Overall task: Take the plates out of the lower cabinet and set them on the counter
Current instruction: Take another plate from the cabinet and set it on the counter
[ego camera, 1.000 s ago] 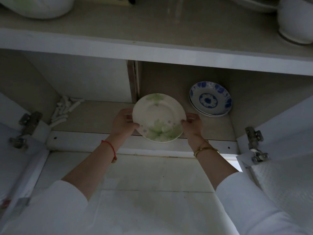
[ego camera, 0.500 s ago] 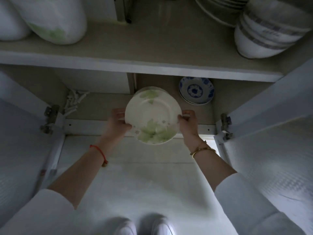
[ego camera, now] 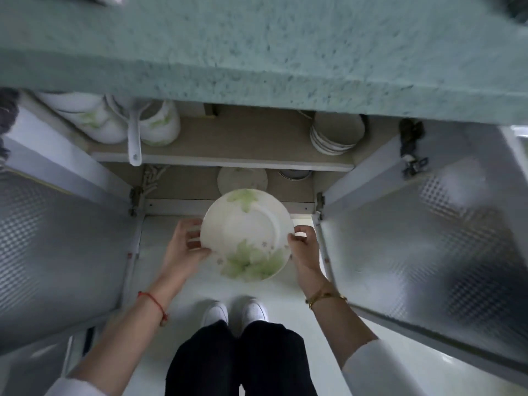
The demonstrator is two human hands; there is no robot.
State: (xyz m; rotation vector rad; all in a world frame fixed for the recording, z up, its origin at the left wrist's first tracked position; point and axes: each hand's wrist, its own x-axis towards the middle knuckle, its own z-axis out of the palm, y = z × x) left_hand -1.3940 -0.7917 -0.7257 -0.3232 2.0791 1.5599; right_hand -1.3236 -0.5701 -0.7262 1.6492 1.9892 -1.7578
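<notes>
I hold a white plate with green leaf prints out in front of the open lower cabinet, above the floor. My left hand grips its left rim and my right hand grips its right rim. Another pale plate lies on the cabinet's bottom shelf just behind it. A further dish peeks out on the same shelf to the right, mostly hidden by the upper shelf edge. The speckled green counter runs across the top of the view.
Both cabinet doors stand open, left door and right door, flanking my arms. The upper shelf carries a stack of bowls, white lidded pots and a white ladle. My feet stand on the white floor.
The plate has come out of the cabinet toward me and upward, held by both hands. My view has risen, so the counter edge now shows and the blue patterned dish is mostly hidden.
</notes>
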